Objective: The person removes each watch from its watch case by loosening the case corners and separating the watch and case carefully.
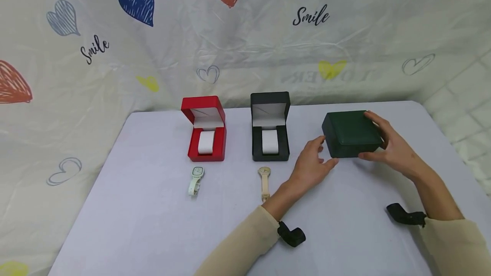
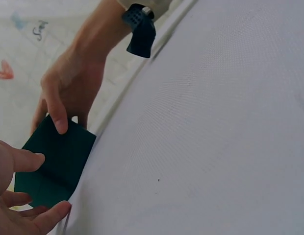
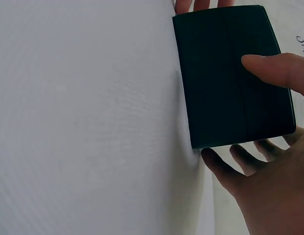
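A closed dark green box (image 1: pixel 350 133) lies on the white table (image 1: pixel 153 225) at the right. My right hand (image 1: pixel 370 136) grips its right end, thumb on the front face and fingers over the far corner. My left hand (image 1: pixel 325 152) holds the box's left front corner, thumb on one face and fingers curled by the side. The left wrist view shows that thumb lying on the green box (image 2: pixel 56 161), with the right hand's thumb (image 2: pixel 58 117) pressing the box's far edge. In the right wrist view the green box (image 3: pixel 225 83) sits between the right hand's thumb (image 3: pixel 274 68) and fingers (image 3: pixel 225 169).
An open red box (image 1: pixel 203 133) and an open black box (image 1: pixel 270 133), each with a white cushion, stand at the middle back. A white watch (image 1: pixel 195 180) and a beige watch (image 1: pixel 264 181) lie in front of them. A heart-print cloth hangs behind.
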Demonstrator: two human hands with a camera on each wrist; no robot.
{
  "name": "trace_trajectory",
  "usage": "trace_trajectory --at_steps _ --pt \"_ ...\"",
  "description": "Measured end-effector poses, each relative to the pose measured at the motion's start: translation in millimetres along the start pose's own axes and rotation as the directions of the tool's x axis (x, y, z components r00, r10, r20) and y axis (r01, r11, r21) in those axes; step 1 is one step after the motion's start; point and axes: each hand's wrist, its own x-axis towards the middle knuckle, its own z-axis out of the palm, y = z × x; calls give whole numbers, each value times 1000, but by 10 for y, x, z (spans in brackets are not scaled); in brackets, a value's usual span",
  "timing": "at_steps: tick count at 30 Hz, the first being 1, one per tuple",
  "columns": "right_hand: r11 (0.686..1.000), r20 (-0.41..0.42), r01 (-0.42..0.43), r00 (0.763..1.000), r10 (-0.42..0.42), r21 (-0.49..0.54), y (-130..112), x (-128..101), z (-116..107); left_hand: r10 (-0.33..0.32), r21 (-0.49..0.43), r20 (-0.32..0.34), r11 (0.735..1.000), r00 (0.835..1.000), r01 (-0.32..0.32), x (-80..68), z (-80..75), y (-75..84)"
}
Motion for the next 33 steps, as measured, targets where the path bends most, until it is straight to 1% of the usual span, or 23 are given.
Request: trace_trajectory --at_steps 4,8,15,17,22,26,30,33 --pt "1000 8 5 1000 -4 -31 34 9 -24 0 5 2 1000 1000 0 20 10 -12" --pt "1000 9 22 1000 -21 -11 39 39 -46 20 5 9 1000 1000 -20 43 33 -8" --pt "997 -8 76 997 -76 16 34 127 -43 116 27 18 993 993 -116 113 85 -26" --pt "996 -6 85 996 -85 22 38 141 -47 124 35 19 992 992 -125 117 93 -40" --pt "999 13 25 1000 -25 25 52 144 -85 121 34 23 992 992 -122 114 108 -54" --pt "1000 30 -21 999 20 17 78 159 -113 132 27 31 991 991 -133 139 114 -54" --pt "999 37 -29 999 28 15 105 185 -118 145 26 25 989 989 -146 183 113 -58" --pt "999 41 -14 999 12 49 117 205 -112 151 17 16 988 988 -151 217 118 -70"
